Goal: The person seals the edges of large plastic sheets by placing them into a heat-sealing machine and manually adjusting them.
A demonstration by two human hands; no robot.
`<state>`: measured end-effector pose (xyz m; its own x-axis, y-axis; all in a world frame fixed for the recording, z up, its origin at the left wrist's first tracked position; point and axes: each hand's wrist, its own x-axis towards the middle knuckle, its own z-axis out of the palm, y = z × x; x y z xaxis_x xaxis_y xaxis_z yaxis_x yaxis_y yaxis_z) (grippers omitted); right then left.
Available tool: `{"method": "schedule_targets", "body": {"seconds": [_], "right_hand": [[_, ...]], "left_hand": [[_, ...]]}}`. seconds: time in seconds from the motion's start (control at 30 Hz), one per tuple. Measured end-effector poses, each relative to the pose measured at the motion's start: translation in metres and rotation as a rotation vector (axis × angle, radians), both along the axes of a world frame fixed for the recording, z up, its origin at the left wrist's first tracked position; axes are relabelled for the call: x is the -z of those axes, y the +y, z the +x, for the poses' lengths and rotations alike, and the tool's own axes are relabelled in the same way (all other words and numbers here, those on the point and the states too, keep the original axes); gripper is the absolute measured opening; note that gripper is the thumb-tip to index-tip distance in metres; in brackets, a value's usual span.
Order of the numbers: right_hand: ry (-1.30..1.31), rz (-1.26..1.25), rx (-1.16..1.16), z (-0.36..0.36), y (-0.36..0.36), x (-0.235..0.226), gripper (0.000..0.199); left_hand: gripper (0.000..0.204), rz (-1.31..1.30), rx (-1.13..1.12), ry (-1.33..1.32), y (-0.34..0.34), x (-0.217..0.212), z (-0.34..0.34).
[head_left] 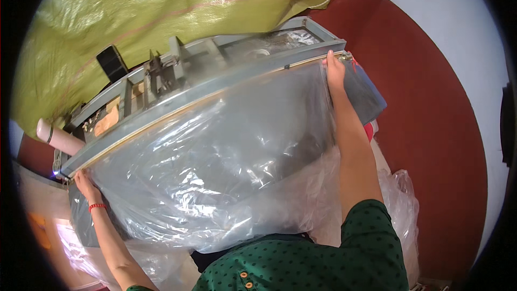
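Observation:
A wide clear plastic sheet (215, 178) spreads over a grey surface and hangs down toward my body. Its far edge lies along a thin pale strip (161, 119) on the front of a long grey metal frame (226, 80). At the strip's left end, my left hand (85, 184), with a red bead bracelet at the wrist, pinches the sheet's corner. My right hand (335, 71) is closed on the sheet's other far corner near the right end, thumb pointing away. Both arms are stretched apart.
Behind the frame stand a dark phone (112, 63) and a pink bottle (59, 137). Metal parts (159, 73) sit inside the frame. A yellow-green woven sheet (177, 0) covers the back. More crumpled plastic (401, 205) hangs at right, near the red wall (431, 129).

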<state>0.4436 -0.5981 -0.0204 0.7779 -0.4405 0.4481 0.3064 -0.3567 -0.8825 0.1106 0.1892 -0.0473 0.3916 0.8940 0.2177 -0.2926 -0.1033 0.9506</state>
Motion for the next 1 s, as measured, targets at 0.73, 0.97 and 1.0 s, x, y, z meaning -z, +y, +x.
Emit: {"method": "schedule_targets", "body": {"seconds": [0.73,0.97,1.0], "right_hand": [[-0.532,-0.545,-1.219,-0.277,0.421,-0.116,0.041],[0.081,-0.373,-1.560,-0.271,0.413,-0.057,0.018],[0.092,-0.397,-1.452,-0.246,0.383,-0.046,0.018]], "left_hand": [[0.004,0.738,0.417,0.303,-0.184,-0.155,-0.186],[0.011,0.469,0.587,0.754,-0.177,-0.140,-0.234],[0.011,0.469,0.690,0.804,-0.176,-0.128,-0.240]]}}
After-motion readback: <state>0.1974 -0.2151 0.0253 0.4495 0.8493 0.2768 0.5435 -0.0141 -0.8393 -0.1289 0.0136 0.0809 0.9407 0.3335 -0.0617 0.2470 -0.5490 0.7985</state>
